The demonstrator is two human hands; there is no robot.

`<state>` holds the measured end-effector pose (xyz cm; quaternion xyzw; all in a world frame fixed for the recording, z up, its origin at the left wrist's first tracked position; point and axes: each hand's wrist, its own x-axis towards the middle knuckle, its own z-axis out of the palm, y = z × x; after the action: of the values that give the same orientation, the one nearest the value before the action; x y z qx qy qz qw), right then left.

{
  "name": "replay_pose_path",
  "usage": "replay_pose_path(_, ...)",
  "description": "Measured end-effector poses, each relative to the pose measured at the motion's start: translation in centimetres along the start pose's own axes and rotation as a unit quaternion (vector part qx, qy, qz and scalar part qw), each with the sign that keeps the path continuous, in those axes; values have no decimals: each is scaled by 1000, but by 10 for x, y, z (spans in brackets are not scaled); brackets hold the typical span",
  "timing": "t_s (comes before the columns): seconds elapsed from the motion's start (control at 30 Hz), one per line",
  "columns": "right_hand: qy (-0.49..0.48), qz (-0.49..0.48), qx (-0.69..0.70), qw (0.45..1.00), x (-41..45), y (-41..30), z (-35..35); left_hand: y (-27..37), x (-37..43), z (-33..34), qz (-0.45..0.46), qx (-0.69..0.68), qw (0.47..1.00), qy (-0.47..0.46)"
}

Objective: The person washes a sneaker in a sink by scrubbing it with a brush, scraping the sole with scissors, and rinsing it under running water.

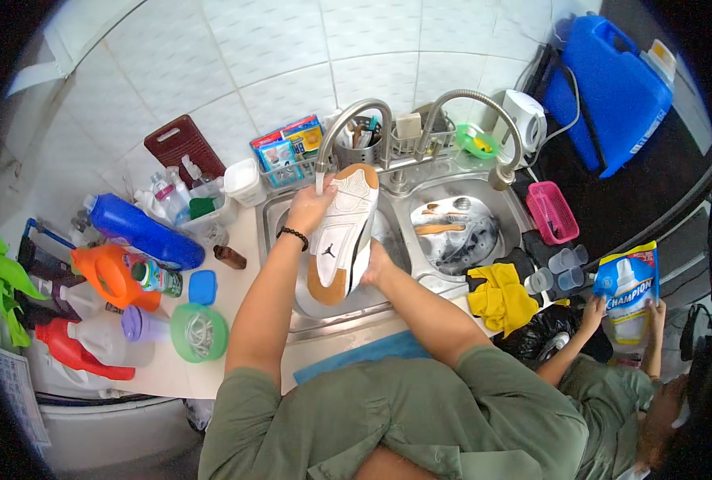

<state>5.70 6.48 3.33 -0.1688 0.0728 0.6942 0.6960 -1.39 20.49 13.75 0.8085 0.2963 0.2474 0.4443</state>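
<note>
A white sneaker with tan patches at both ends of its sole is held over the left basin of a steel double sink, sole facing me. My left hand grips one side near the upper end, right by the mouth of the left faucet. At the lower side, my right hand holds the shoe, its fingers partly hidden behind it. Soapy water fills part of the right basin, where a wooden-handled brush lies in the suds.
Detergent bottles, including an orange jug, crowd the left counter. A yellow cloth drapes over the right edge. Another person's hands hold a detergent pouch. A flexible faucet arches over the right basin.
</note>
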Motion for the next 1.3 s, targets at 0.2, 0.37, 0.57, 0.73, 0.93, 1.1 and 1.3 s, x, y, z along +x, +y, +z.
replay_pose_path(0.2,-17,24,8,1000,-9,7,3,16,-25,-12,-50,-174,982,-57)
replay_pose_path(0.37,-58,-45,12,997,-10,1,-1,9,-52,5,122,-207,969,-52)
replay_pose_path(0.57,-17,-108,-28,994,-20,-15,12,53,-100,30,89,146,984,43)
replay_pose_path(0.73,165,-191,-480,840,10,-33,17,25,-121,13,104,89,985,104)
replay_pose_path(0.93,205,-93,-435,872,65,-111,30,31,-134,-2,90,127,981,114)
replay_pose_path(1.1,191,-85,-333,919,53,-132,87,36,-130,-4,107,157,975,120)
replay_pose_path(1.3,107,-75,-322,938,20,-133,118,47,-127,-2,88,174,976,93)
